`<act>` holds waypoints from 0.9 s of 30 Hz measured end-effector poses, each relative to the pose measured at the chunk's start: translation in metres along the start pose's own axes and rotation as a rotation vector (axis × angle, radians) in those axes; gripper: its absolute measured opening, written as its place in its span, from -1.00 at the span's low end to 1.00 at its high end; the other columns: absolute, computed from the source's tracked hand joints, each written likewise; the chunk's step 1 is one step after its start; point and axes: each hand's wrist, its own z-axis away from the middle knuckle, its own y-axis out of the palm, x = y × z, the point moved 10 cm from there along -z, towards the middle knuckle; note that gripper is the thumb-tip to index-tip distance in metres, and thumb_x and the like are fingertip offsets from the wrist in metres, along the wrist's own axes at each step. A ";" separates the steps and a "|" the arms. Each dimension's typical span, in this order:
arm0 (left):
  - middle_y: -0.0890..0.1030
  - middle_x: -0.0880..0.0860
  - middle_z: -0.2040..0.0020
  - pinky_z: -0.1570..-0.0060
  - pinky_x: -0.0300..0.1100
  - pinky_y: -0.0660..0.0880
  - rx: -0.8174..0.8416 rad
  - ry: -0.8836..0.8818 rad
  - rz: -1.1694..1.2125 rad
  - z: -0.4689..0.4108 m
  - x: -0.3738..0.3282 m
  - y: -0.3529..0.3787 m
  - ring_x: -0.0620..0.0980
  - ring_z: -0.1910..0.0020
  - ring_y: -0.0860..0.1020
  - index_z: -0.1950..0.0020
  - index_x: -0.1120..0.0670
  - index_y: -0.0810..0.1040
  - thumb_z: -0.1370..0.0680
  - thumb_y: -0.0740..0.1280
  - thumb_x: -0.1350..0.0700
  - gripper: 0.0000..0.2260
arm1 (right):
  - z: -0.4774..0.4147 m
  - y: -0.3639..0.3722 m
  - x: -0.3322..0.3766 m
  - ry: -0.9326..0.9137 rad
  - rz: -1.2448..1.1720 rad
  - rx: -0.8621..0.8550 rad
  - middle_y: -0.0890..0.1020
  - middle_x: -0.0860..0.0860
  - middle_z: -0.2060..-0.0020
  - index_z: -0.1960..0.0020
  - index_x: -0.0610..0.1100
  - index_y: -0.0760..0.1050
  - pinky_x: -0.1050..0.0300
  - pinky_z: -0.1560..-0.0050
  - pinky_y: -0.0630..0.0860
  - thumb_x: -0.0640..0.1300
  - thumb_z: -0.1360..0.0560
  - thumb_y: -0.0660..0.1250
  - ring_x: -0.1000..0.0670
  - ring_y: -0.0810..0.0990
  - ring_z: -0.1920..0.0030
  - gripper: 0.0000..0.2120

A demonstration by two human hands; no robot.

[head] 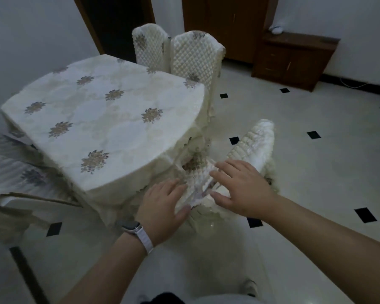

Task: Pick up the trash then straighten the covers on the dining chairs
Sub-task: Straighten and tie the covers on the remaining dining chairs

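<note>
You are looking down at a dim dining room, with both your bare arms reaching forward to about 6 o'clock of centre. Your left hand [162, 207], with a watch on the wrist, and your right hand [241, 189] both rest on the white quilted chair cover [252, 145]. That cover runs from between your hands up toward 3 o'clock and is bunched into folds where you touch it. The right grip is open, its fingers spread flat on the quilting. The left has its fingers laid on the fold and its thumb at the lower edge; whether it is pinching the cloth cannot be told. The worktop [101, 119], draped in a flowered tablecloth, fills 10 o'clock, and its hanging hem touches the cover you are handling. Two more covered chairs [191, 58] stand at 12 o'clock and a wooden cabinet [292, 60] at 2 o'clock. No trash is in view. The risks from here are likely these. An uneven pull between the two hands could twist the cover instead of seating it. Catching the tablecloth hem along with it could drag the cloth askew. A hard tug could slide or tip the chair on the glossy tiled floor [316, 172].
</note>
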 end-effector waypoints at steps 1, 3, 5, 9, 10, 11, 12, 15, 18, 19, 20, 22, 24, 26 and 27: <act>0.57 0.07 -0.23 -0.11 0.03 0.50 0.006 -0.011 -0.001 -0.008 -0.015 0.006 0.13 -0.15 0.55 -0.23 0.02 0.57 -0.46 0.24 -0.17 -0.56 | 0.009 -0.001 -0.017 -0.005 0.001 0.018 0.56 -0.05 -0.25 -0.25 -0.05 0.53 -0.05 -0.27 0.38 0.22 -0.51 0.20 -0.11 0.49 -0.24 -0.53; 0.57 0.06 -0.24 -0.12 0.03 0.50 0.023 -0.035 0.001 -0.019 -0.042 0.017 0.12 -0.17 0.54 -0.24 0.01 0.56 -0.46 0.24 -0.18 -0.56 | 0.023 -0.004 -0.047 -0.007 -0.003 0.044 0.55 -0.06 -0.26 -0.26 -0.05 0.52 -0.06 -0.28 0.38 0.24 -0.50 0.20 -0.12 0.49 -0.24 -0.51; 0.57 0.06 -0.24 -0.12 0.03 0.50 0.037 -0.041 0.016 -0.027 -0.066 0.027 0.12 -0.17 0.55 -0.24 0.01 0.55 -0.45 0.25 -0.18 -0.55 | 0.033 -0.008 -0.071 -0.005 0.005 0.063 0.55 -0.06 -0.27 -0.27 -0.05 0.52 -0.05 -0.28 0.38 0.24 -0.49 0.20 -0.11 0.49 -0.25 -0.50; 0.56 0.05 -0.25 -0.14 0.06 0.51 0.094 -0.059 0.003 -0.047 -0.092 0.045 0.12 -0.19 0.54 -0.28 0.01 0.53 -0.46 0.23 -0.20 -0.53 | 0.040 -0.012 -0.107 -0.005 -0.007 0.055 0.57 -0.07 -0.23 -0.25 -0.07 0.53 -0.05 -0.25 0.40 0.23 -0.48 0.18 -0.12 0.50 -0.22 -0.49; 0.57 0.06 -0.25 -0.12 0.06 0.52 0.104 -0.063 0.004 -0.052 -0.096 0.051 0.12 -0.19 0.55 -0.28 0.01 0.53 -0.46 0.23 -0.20 -0.53 | 0.041 -0.010 -0.115 -0.005 -0.014 0.059 0.57 -0.07 -0.22 -0.24 -0.08 0.54 -0.05 -0.24 0.41 0.22 -0.48 0.18 -0.12 0.50 -0.22 -0.50; 0.57 0.07 -0.24 -0.11 0.06 0.53 0.111 -0.066 0.010 -0.057 -0.100 0.056 0.13 -0.17 0.56 -0.28 0.01 0.53 -0.46 0.23 -0.19 -0.53 | 0.042 -0.007 -0.124 -0.002 -0.019 0.067 0.57 -0.07 -0.22 -0.24 -0.08 0.53 -0.05 -0.24 0.41 0.22 -0.48 0.19 -0.12 0.50 -0.22 -0.50; 0.58 0.07 -0.24 -0.09 0.06 0.54 0.114 -0.068 0.016 -0.061 -0.103 0.061 0.13 -0.16 0.56 -0.27 0.01 0.53 -0.46 0.23 -0.19 -0.53 | 0.043 -0.004 -0.131 0.002 -0.024 0.077 0.57 -0.07 -0.23 -0.25 -0.08 0.53 -0.05 -0.24 0.42 0.22 -0.48 0.20 -0.11 0.50 -0.23 -0.50; 0.57 0.07 -0.23 -0.07 0.03 0.53 0.131 -0.067 0.023 -0.080 -0.116 0.079 0.12 -0.15 0.56 -0.28 0.01 0.53 -0.45 0.23 -0.19 -0.52 | 0.047 0.004 -0.152 0.006 -0.040 0.091 0.56 -0.06 -0.24 -0.26 -0.07 0.51 -0.06 -0.25 0.43 0.23 -0.49 0.23 -0.10 0.50 -0.24 -0.51; 0.59 0.07 -0.18 0.00 -0.01 0.55 0.131 -0.043 0.053 -0.110 -0.129 0.092 0.11 -0.07 0.58 -0.25 0.02 0.53 -0.43 0.25 -0.16 -0.54 | 0.042 0.010 -0.174 0.008 -0.022 0.103 0.56 -0.08 -0.24 -0.26 -0.07 0.51 -0.06 -0.23 0.46 0.24 -0.48 0.20 -0.11 0.52 -0.21 -0.48; 0.59 0.06 -0.15 0.04 -0.02 0.56 0.125 -0.033 0.063 -0.122 -0.133 0.096 0.11 -0.04 0.59 -0.22 0.03 0.52 -0.43 0.26 -0.14 -0.57 | 0.038 0.012 -0.182 0.010 -0.007 0.108 0.57 -0.08 -0.23 -0.26 -0.07 0.51 -0.06 -0.23 0.46 0.25 -0.47 0.19 -0.11 0.53 -0.21 -0.48; 0.59 0.05 -0.12 0.08 -0.03 0.57 0.120 -0.023 0.076 -0.133 -0.137 0.100 0.11 0.00 0.59 -0.20 0.03 0.51 -0.44 0.26 -0.11 -0.61 | 0.033 0.015 -0.191 0.013 0.010 0.116 0.57 -0.08 -0.23 -0.26 -0.07 0.52 -0.05 -0.23 0.46 0.25 -0.46 0.19 -0.11 0.54 -0.21 -0.47; 0.58 0.03 -0.13 0.08 -0.04 0.55 0.130 -0.007 0.096 -0.154 -0.140 0.110 0.08 -0.01 0.57 -0.23 0.03 0.48 -0.48 0.26 -0.10 -0.62 | 0.022 0.017 -0.209 0.015 0.027 0.122 0.57 -0.08 -0.23 -0.26 -0.07 0.52 -0.05 -0.24 0.45 0.24 -0.45 0.19 -0.11 0.54 -0.21 -0.47; 0.55 0.00 -0.19 0.03 -0.08 0.52 0.162 -0.010 0.111 -0.173 -0.138 0.120 0.04 -0.06 0.55 -0.30 0.03 0.45 -0.49 0.25 -0.16 -0.55 | 0.010 0.019 -0.227 0.008 0.011 0.117 0.56 -0.08 -0.23 -0.25 -0.08 0.52 -0.05 -0.23 0.45 0.22 -0.46 0.24 -0.12 0.53 -0.20 -0.50; 0.53 -0.02 -0.26 0.00 -0.10 0.51 0.179 -0.007 0.124 -0.190 -0.138 0.127 0.03 -0.12 0.53 -0.35 0.00 0.43 -0.47 0.19 -0.26 -0.46 | -0.004 0.022 -0.240 -0.027 0.013 0.123 0.55 -0.08 -0.24 -0.25 -0.08 0.51 -0.05 -0.22 0.45 0.20 -0.44 0.30 -0.13 0.53 -0.20 -0.50; 0.51 -0.04 -0.29 0.00 -0.10 0.49 0.182 -0.006 0.125 -0.197 -0.140 0.130 0.02 -0.15 0.53 -0.37 -0.01 0.42 -0.45 0.17 -0.29 -0.43 | -0.011 0.024 -0.245 -0.054 0.014 0.127 0.55 -0.08 -0.23 -0.25 -0.08 0.51 -0.05 -0.21 0.46 0.20 -0.43 0.32 -0.13 0.53 -0.20 -0.50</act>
